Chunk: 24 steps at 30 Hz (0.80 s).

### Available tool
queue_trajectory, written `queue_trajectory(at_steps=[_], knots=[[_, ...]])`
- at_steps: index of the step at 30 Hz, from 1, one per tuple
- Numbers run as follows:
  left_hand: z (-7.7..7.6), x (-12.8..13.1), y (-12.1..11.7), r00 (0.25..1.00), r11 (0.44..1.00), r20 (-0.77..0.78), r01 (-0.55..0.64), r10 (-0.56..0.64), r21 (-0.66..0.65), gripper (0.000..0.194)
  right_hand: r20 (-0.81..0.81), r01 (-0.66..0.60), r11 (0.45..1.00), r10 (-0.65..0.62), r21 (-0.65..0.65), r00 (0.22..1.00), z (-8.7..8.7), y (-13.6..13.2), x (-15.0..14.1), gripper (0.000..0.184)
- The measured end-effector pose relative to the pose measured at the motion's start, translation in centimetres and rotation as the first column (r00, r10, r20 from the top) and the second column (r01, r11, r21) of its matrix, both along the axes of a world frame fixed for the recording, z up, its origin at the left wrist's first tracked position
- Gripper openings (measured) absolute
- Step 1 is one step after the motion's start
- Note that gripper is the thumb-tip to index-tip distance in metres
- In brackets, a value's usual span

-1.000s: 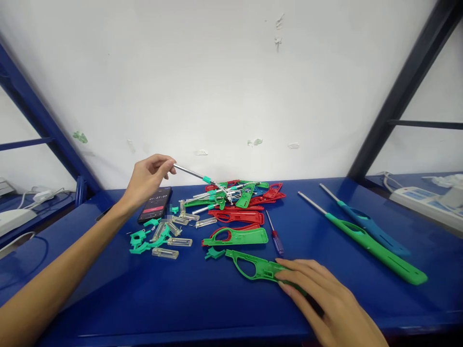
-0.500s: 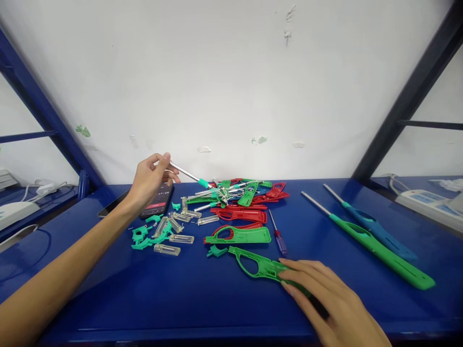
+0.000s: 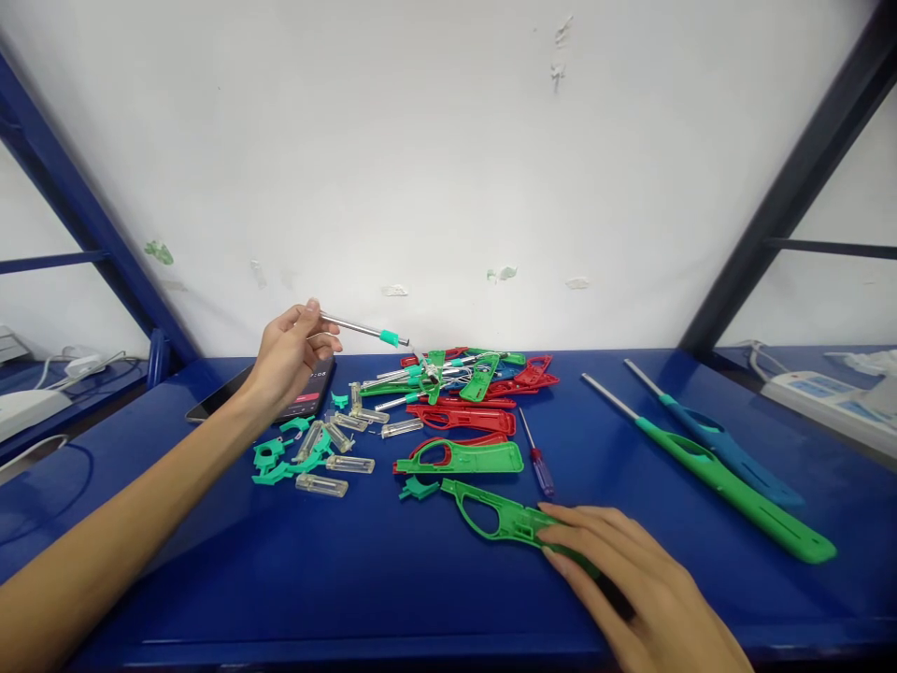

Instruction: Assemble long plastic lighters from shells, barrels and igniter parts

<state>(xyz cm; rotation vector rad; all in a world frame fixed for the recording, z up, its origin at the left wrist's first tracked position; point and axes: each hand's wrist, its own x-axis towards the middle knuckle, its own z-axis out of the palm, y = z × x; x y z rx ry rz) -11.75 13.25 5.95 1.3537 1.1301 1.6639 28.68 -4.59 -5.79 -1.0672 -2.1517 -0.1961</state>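
My left hand (image 3: 287, 360) pinches one end of a metal lighter tube (image 3: 356, 325) with a teal collar. Its other end hangs above the heap of parts, with a wire trailing towards the pile. My right hand (image 3: 634, 579) lies over the wide end of a green lighter casing half (image 3: 515, 521), thumb on the near side and fingers on top. That half lies open side up on the table, its trigger loop uncovered. Just behind it are another green casing half (image 3: 466, 457), a teal trigger piece (image 3: 419, 488) and a purple-handled screwdriver (image 3: 541, 472).
Red casing halves (image 3: 462, 418) and a tangle of tubes and wires (image 3: 434, 372) lie mid-table. Clear fuel tanks (image 3: 350, 464) and teal pieces (image 3: 270, 455) are scattered left, near a phone (image 3: 308, 397). Two whole lighters, green (image 3: 743, 494) and blue (image 3: 735, 458), lie right.
My left hand has drawn the tube slightly left, and the tube now lies flatter, its collar end higher off the heap. My right hand stays on the green casing half.
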Motion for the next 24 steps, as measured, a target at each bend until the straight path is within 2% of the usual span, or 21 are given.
queue_trajectory(at_steps=[5, 9, 12, 13, 15, 17, 19, 21, 24], knots=[[-0.2, 0.8, -0.4, 1.000, 0.999, -0.020, 0.021, -0.022, -0.026, 0.027, -0.102, 0.031, 0.999, -0.030, 0.008, 0.994, 0.9, -0.4, -0.4, 0.021], [-0.1, 1.8, -1.1, 0.999, 0.998, -0.021, 0.048, -0.049, -0.030, 0.040, -0.174, 0.005, 1.000, -0.008, -0.018, 0.985, 4.4, 0.7, -2.3, 0.017], [0.0, 2.2, -1.5, 0.999, 0.998, -0.013, 0.050, -0.050, -0.027, 0.042, 0.002, -0.019, 0.991, 0.019, -0.134, 1.000, 7.8, 4.2, -5.2, 0.035], [0.1, 2.2, -1.5, 0.999, 0.998, -0.012, 0.048, -0.048, -0.028, 0.042, 0.095, -0.008, 0.983, 0.026, -0.183, 0.995, 8.7, 5.7, -6.3, 0.044], [0.2, 2.1, -1.6, 0.999, 0.999, -0.013, 0.043, -0.044, -0.031, 0.040, 0.169, -0.006, 0.977, 0.043, -0.214, 0.985, 9.8, 9.2, -8.4, 0.053], [0.2, 1.9, -1.6, 0.999, 0.998, -0.019, 0.041, -0.042, -0.039, 0.035, 0.214, 0.024, 0.973, 0.026, -0.228, 0.976, 9.9, 12.4, -10.2, 0.055], [0.0, 1.6, -1.5, 0.999, 0.998, -0.029, 0.037, -0.038, -0.049, 0.029, 0.246, 0.048, 0.968, 0.014, -0.246, 0.969, 9.4, 14.7, -11.5, 0.043], [-0.1, 1.4, -1.4, 0.999, 0.998, -0.039, 0.028, -0.030, -0.057, 0.028, 0.254, 0.057, 0.963, 0.012, -0.264, 0.967, 8.5, 16.0, -12.2, 0.038], [-0.4, 1.3, -1.3, 0.999, 0.998, -0.049, 0.015, -0.018, -0.067, 0.030, 0.231, 0.049, 0.957, 0.019, -0.284, 0.973, 7.5, 16.6, -12.1, 0.035]])
